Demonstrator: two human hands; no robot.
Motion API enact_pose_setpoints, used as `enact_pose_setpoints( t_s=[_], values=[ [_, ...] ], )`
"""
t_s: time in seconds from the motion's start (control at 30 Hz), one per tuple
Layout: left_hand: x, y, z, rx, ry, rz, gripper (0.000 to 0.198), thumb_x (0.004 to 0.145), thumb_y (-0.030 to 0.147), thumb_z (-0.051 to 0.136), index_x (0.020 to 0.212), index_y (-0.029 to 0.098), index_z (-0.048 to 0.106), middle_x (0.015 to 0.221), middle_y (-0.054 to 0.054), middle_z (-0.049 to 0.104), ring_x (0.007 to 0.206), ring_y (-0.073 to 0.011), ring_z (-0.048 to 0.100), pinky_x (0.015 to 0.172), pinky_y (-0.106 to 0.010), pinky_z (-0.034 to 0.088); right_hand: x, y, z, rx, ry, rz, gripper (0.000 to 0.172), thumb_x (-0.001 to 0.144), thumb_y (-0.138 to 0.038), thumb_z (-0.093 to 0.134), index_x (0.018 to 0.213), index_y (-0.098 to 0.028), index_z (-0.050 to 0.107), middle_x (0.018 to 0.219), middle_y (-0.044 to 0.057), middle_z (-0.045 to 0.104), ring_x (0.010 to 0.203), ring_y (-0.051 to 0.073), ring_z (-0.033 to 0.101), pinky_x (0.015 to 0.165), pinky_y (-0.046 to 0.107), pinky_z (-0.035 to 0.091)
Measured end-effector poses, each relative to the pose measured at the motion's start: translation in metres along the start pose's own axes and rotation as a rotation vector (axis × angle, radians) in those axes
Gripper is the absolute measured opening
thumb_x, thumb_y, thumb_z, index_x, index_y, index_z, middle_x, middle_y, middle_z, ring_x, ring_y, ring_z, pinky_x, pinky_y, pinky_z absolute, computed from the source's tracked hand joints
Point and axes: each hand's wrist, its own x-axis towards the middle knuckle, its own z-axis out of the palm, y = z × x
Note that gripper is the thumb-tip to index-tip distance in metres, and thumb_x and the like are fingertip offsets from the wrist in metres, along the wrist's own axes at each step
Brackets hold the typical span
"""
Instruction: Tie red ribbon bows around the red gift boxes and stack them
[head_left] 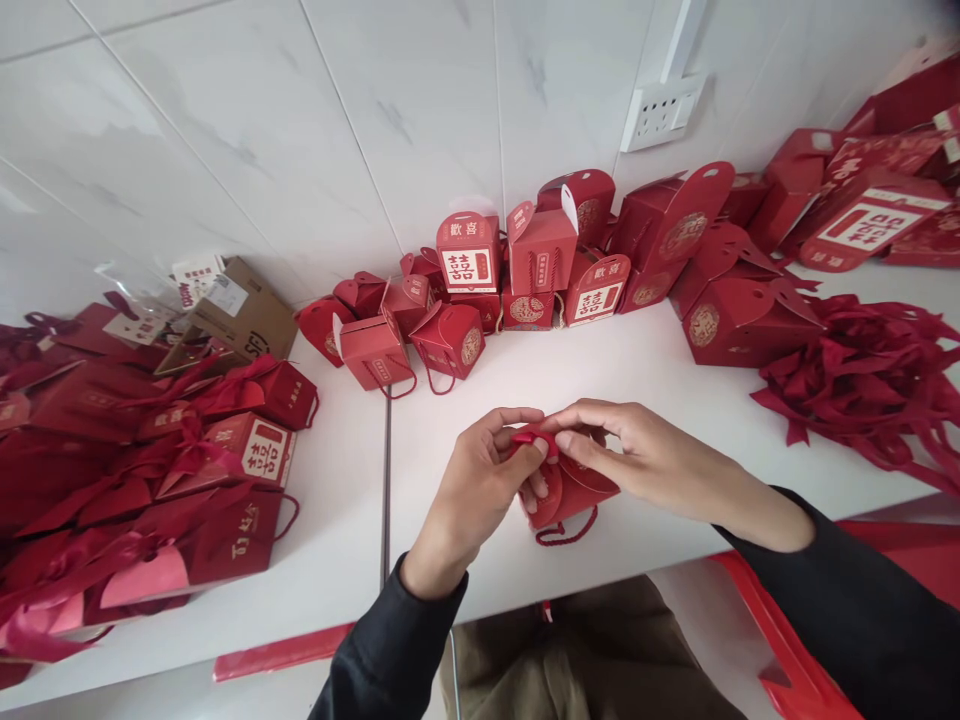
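A small red gift box (577, 487) stands on the white table in front of me, its cord handle (568, 534) hanging toward the near edge. At the top of the box, both hands meet over a red ribbon (534, 438). My left hand (491, 480) pinches the ribbon between thumb and fingers. My right hand (622, 450) is closed on the ribbon from the other side, with thumb and forefinger close together. The fingers cover much of the box's top and part of the ribbon.
Red gift boxes (373, 352) line the wall. Ribboned boxes (232, 530) crowd the left side, near a cardboard box (244, 310). Loose red ribbons (862, 370) lie in a heap at right. A socket (664, 112) is on the tiled wall; a red stool (780, 630) stands below the table.
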Motion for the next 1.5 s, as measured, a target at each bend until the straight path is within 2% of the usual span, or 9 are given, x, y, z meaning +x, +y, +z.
enact_pose_setpoints(
  t_s=[0.23,0.4,0.57,0.77,0.9,1.0,1.13,1.33,1.5],
  values=[
    [-0.001,-0.002,0.002,0.096,-0.001,0.039,0.027,0.085,0.023,0.068,0.110,0.014,0.065,0.063,0.002,0.065,0.049,-0.0107,0.055,0.050,-0.024,0.048,0.005,0.003,-0.001,-0.044,-0.012,-0.002,0.028,0.102,-0.042,0.055,0.098,-0.020,0.072,0.092,0.003,0.072,0.079,0.019,0.064,0.071,0.032,0.049],
    [-0.004,-0.002,0.012,0.320,0.184,0.121,0.014,0.089,0.018,0.061,0.100,0.018,0.070,0.077,-0.002,0.071,0.064,-0.0136,0.063,0.061,-0.026,0.051,0.007,0.006,0.000,-0.054,-0.013,0.023,0.040,0.105,-0.052,0.049,0.090,-0.020,0.067,0.081,0.003,0.065,0.073,0.020,0.058,0.066,0.032,0.045],
    [-0.006,-0.007,0.021,0.598,0.303,0.334,0.019,0.091,0.010,0.054,0.095,0.021,0.069,0.094,-0.003,0.075,0.086,-0.0170,0.068,0.080,-0.029,0.051,0.006,0.005,-0.001,-0.029,-0.026,0.032,0.044,0.105,-0.055,0.047,0.085,-0.020,0.065,0.078,0.002,0.061,0.073,0.020,0.055,0.067,0.032,0.043],
    [-0.007,-0.023,0.024,0.771,0.427,0.492,0.021,0.093,0.009,0.053,0.106,0.023,0.058,0.096,-0.001,0.073,0.082,-0.0167,0.069,0.071,-0.027,0.049,0.007,0.005,-0.003,0.007,-0.014,0.040,0.050,0.104,-0.061,0.045,0.075,-0.022,0.057,0.074,0.000,0.056,0.071,0.019,0.051,0.066,0.032,0.041],
    [-0.006,-0.034,0.019,0.878,0.435,0.634,0.018,0.095,0.009,0.052,0.099,0.024,0.060,0.090,-0.001,0.072,0.081,-0.0167,0.067,0.071,-0.027,0.049,0.007,0.003,-0.006,0.006,-0.011,0.044,0.052,0.104,-0.063,0.044,0.079,-0.021,0.063,0.080,0.002,0.063,0.078,0.022,0.055,0.074,0.034,0.043],
    [-0.004,-0.039,0.015,0.925,0.416,0.782,0.020,0.096,0.007,0.051,0.097,0.023,0.062,0.088,-0.002,0.072,0.079,-0.0170,0.065,0.071,-0.027,0.049,0.009,0.001,-0.010,0.047,-0.100,0.040,0.050,0.102,-0.064,0.049,0.082,-0.021,0.066,0.079,0.001,0.064,0.077,0.020,0.057,0.075,0.034,0.044],
    [-0.001,-0.039,0.012,0.941,0.407,0.918,0.018,0.099,0.009,0.052,0.098,0.023,0.064,0.099,-0.005,0.075,0.088,-0.0172,0.069,0.078,-0.028,0.054,0.012,-0.003,-0.014,0.164,-0.166,0.050,0.045,0.097,-0.064,0.060,0.094,-0.021,0.072,0.094,0.003,0.072,0.093,0.023,0.063,0.087,0.035,0.046],
    [0.001,-0.038,0.011,0.901,0.411,0.980,0.017,0.098,0.009,0.058,0.104,0.022,0.067,0.105,-0.006,0.074,0.097,-0.0180,0.069,0.085,-0.031,0.057,0.012,0.004,-0.017,0.240,-0.199,0.100,0.045,0.095,-0.064,0.065,0.097,-0.020,0.073,0.093,0.003,0.068,0.090,0.021,0.059,0.084,0.036,0.044],
    [0.000,-0.039,0.008,0.919,0.480,1.040,0.017,0.096,0.009,0.065,0.104,0.022,0.071,0.100,-0.005,0.074,0.093,-0.0182,0.067,0.082,-0.033,0.056,0.012,0.009,-0.017,0.266,-0.193,0.102,0.048,0.092,-0.067,0.066,0.099,-0.020,0.073,0.095,0.003,0.067,0.092,0.022,0.058,0.087,0.037,0.044]
  ],
)
